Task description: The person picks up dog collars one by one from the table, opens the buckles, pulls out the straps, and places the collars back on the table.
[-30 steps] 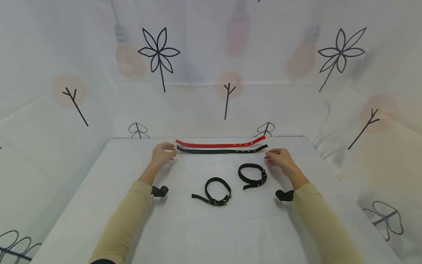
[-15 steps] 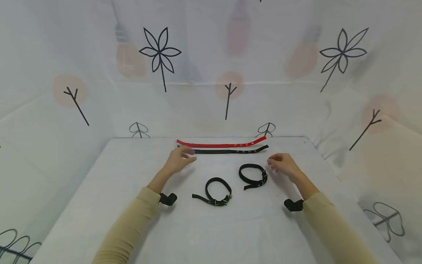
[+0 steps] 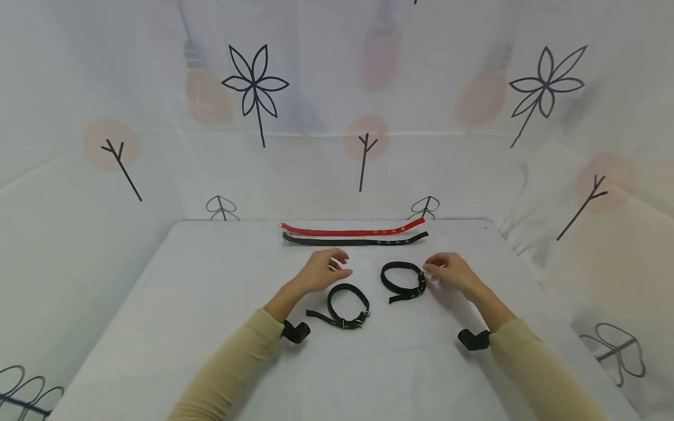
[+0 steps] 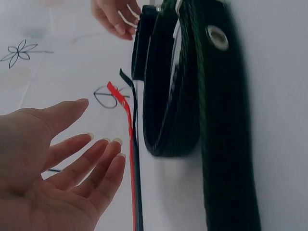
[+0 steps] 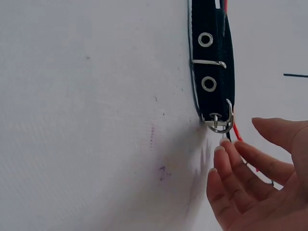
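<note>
Two black buckled collars lie looped on the white table. In the head view my left hand (image 3: 322, 271) hovers just behind the left collar (image 3: 350, 324), its fingers relaxed and holding nothing. That collar's eyeleted strap (image 4: 226, 120) looms large in the left wrist view, beside the bent fingers and separate thumb. By the buckle side of the right collar (image 3: 404, 292) is my right hand (image 3: 451, 272), loosely bent. The right wrist view has its fingertips close below the metal D-ring (image 5: 224, 126), with thumb and fingers apart and nothing between them.
Along the table's far edge, a red collar (image 3: 342, 233) and a dark green-black collar (image 3: 342, 242) lie stretched out side by side. White cloth (image 3: 310, 175) printed with flowers and twigs hangs behind the table (image 3: 210, 257) and at its sides.
My left hand has left the far dark collar's left end, moving right and nearer to the looped collars. My right hand has come down from that collar's right end towards the right looped collar.
</note>
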Demonstrator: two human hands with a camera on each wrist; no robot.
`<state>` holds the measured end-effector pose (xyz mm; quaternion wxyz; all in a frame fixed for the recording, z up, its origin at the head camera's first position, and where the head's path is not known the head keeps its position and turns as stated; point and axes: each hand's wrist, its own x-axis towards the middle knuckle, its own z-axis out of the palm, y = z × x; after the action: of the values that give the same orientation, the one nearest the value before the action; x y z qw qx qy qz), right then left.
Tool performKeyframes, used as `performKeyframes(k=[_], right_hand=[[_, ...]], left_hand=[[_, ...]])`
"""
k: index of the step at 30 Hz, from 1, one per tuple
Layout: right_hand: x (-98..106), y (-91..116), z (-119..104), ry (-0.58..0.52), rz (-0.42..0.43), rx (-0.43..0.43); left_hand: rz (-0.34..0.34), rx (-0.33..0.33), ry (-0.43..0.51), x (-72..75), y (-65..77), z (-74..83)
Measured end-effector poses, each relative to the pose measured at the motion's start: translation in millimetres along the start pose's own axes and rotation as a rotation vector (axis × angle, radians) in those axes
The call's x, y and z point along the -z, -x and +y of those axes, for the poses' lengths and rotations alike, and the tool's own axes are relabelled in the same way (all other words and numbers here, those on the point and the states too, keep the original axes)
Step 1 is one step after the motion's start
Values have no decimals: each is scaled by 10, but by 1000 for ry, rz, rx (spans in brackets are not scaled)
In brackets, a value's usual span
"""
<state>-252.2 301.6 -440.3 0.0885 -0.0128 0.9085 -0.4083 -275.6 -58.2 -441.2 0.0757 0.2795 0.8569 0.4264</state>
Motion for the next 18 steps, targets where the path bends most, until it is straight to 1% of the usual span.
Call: performKeyframes(k=[5,9,11,16,18], right_hand=[[-25,42,-1,64,-12,-9],[-39,45,10,102,-16,-23],[-53,39,17,109,-18,-25],[-114,10,28,125,-24,-26],[-134,3,19,134,-23,-30]], left_hand=[[-56,-23,-21,-182,-109,139],[-96,-3,-20,-329,-207,260],[-102,28,-25,-404,-259,300],[-94,141,-76,-573,-381,344],[-88,169,-85,-624,-417,361]])
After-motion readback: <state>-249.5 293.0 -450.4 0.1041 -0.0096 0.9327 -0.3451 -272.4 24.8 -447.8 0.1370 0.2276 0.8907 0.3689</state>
